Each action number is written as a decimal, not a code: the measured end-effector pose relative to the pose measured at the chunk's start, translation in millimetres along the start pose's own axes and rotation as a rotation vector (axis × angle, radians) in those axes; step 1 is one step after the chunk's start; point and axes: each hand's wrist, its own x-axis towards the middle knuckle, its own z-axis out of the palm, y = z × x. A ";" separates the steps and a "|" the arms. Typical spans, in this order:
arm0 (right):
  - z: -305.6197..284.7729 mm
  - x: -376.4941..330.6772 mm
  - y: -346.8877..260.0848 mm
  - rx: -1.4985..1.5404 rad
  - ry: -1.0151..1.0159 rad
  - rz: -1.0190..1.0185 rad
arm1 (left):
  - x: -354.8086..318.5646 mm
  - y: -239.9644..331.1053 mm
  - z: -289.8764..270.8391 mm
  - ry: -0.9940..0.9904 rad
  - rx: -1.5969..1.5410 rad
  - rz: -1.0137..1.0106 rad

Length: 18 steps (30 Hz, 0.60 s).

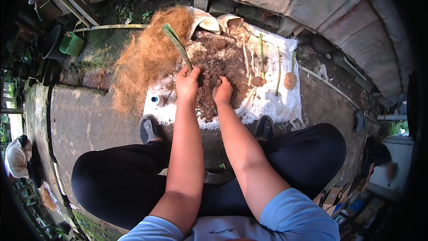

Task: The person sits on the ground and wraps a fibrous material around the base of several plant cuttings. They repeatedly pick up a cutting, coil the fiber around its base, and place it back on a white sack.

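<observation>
The left hand (187, 84) grips a green stem (179, 48) by its lower end, the rest slanting beyond the fingers over brown fibre (145, 58) at the white sheet's (272, 107) left edge; the right hand's (223, 91) curled fingers meet soil (223, 58), their hold unclear.

Remotely, I observe a light-blue shirt (245, 226) with short sleeves (294, 214) and small dark front lettering (222, 231); black trousers (120, 174); dark-and-grey shoes (149, 129). Hands (187, 82) and forearms (183, 160) are bare.
</observation>
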 end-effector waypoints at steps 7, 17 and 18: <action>-46.1 -1.9 -50.0 1.124 -0.255 0.532 | -2.5 -19.3 -9.4 -0.017 0.067 -0.027; -119.8 -9.5 -104.9 0.952 -0.309 0.190 | -28.2 12.5 2.8 -0.301 -0.356 0.033; -126.5 -8.7 -113.1 0.989 -0.304 0.159 | -29.3 15.2 2.7 -0.318 -0.316 0.051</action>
